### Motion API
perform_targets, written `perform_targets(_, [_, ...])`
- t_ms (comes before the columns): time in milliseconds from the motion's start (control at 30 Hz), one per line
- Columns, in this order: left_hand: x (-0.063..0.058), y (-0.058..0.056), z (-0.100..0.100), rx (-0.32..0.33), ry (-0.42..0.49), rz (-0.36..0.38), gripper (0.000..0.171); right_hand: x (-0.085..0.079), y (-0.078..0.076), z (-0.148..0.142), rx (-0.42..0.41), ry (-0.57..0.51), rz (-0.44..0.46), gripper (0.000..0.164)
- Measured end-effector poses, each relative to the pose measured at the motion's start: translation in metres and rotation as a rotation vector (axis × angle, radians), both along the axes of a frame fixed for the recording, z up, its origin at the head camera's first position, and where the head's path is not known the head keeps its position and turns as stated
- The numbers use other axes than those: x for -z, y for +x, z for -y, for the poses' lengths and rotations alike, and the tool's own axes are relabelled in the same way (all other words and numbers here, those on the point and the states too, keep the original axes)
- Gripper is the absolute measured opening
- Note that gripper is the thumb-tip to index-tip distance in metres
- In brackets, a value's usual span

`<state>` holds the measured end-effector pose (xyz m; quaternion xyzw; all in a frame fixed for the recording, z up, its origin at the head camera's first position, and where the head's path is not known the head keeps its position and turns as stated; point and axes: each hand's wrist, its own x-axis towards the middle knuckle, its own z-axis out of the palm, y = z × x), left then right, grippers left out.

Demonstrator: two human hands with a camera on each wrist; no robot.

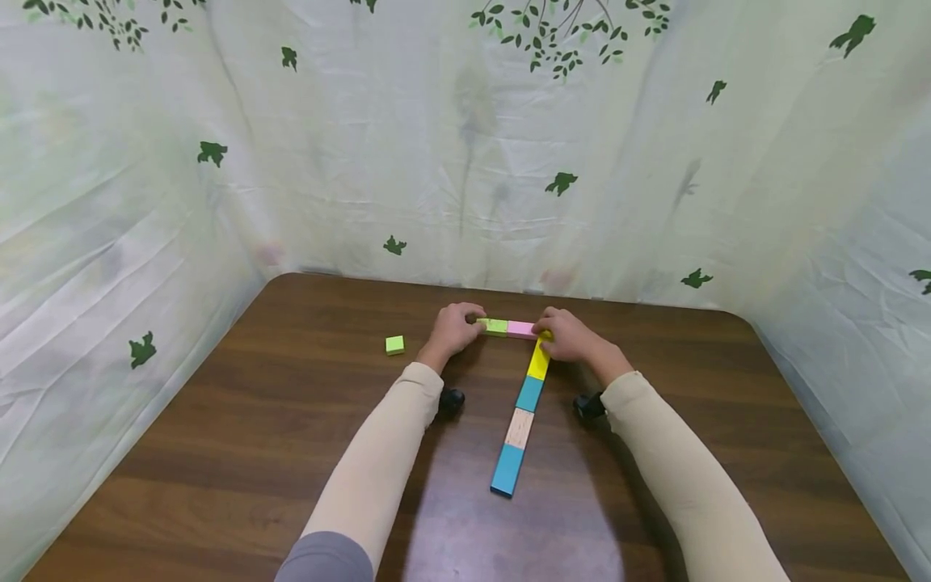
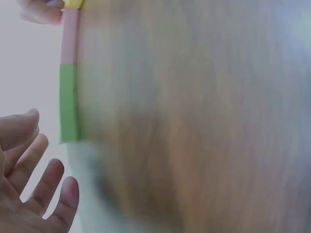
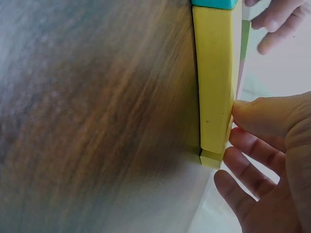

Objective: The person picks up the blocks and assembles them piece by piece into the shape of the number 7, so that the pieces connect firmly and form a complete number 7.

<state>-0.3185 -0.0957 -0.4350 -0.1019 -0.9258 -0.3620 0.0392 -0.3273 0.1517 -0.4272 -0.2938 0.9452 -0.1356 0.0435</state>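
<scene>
A row of coloured wooden blocks lies on the table, its yellow block [image 1: 539,361] meeting the pink block [image 1: 520,330] at a corner. A green block [image 2: 69,103] continues the far row leftward from the pink one. Close to the green block's free end is my left hand [image 1: 452,330]; in the left wrist view its fingers are spread and hold nothing. My right hand [image 1: 570,335] is at the corner, thumb and fingertips touching the yellow block's side with the fingers loosely extended. A small yellow piece [image 3: 210,159] shows at that end, partly hidden in the head view.
Toward me the row runs through a teal block [image 1: 529,394], a plain wood block [image 1: 520,428] and a blue block [image 1: 507,469]. A loose light-green block [image 1: 394,345] sits left of my left hand. Behind the brown table [image 1: 254,453] hangs a leaf-printed curtain [image 1: 436,162].
</scene>
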Motion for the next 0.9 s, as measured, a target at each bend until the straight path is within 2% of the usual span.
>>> perform_targets(200, [-0.019,0.002,0.030,0.142,-0.136,0.024,0.035,0.002,0.000,-0.002,-0.010,-0.004,-0.006,0.033])
perform_targets(433, [-0.041,0.025,0.088,0.229,-0.233,-0.009,0.041,-0.002,0.000,-0.003,0.004,-0.001,0.005,0.034])
perform_targets(533, [-0.041,0.033,0.111,0.241,-0.271,-0.037,0.043,-0.003,0.000,-0.003,0.012,-0.001,0.005,0.035])
perform_targets(733, [-0.030,0.045,0.141,0.243,-0.406,-0.081,0.046,-0.002,-0.001,-0.002,0.005,0.009,0.021,0.035])
perform_targets(900, [-0.023,0.047,0.152,0.209,-0.391,-0.042,0.048,-0.002,-0.001,-0.001,-0.005,0.000,0.003,0.035])
